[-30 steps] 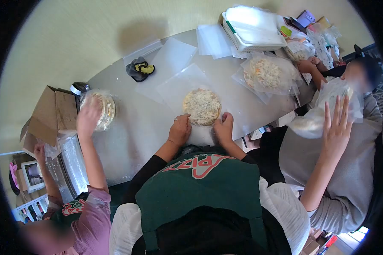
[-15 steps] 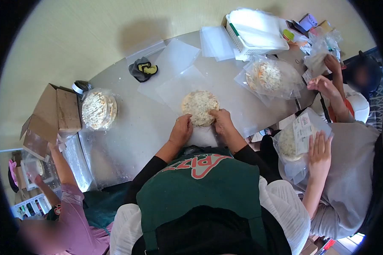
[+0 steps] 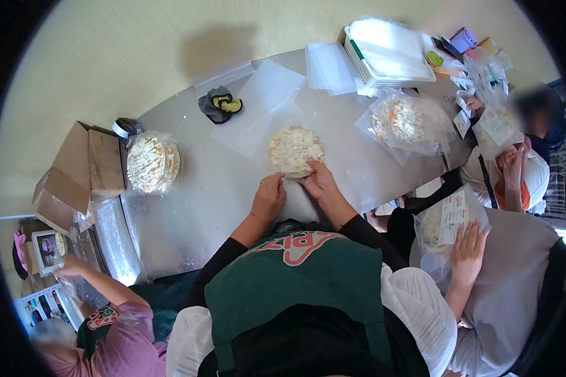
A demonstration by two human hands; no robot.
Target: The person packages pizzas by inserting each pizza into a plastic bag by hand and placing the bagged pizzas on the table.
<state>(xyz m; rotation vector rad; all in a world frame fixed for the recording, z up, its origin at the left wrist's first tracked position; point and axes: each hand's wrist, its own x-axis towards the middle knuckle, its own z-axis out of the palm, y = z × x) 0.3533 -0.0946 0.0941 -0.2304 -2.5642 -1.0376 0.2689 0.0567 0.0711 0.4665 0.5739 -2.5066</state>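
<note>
A round pizza (image 3: 295, 151) with pale shredded topping lies in front of me on a clear plastic bag (image 3: 258, 135). My left hand (image 3: 269, 198) is closed at its near left edge, fingers pinched on what seems to be the bag's edge, too small to make out. My right hand (image 3: 321, 183) grips the near right edge of the pizza, thumb and fingers together. More clear bags (image 3: 273, 80) lie flat beyond it, beside a grey and yellow cloth (image 3: 220, 105).
Stacked pizzas (image 3: 151, 163) and a cardboard box (image 3: 104, 163) stand left. At right are bagged pizzas (image 3: 405, 122) and a white basket (image 3: 393, 80). Co-workers flank me; one person's hand (image 3: 468, 251) rests on a labelled bagged pizza (image 3: 435, 229).
My right hand has moved from beside the pizza onto its near right edge. The right-hand co-worker's bagged pizza has been lowered, and the left co-worker's arm has left the stack.
</note>
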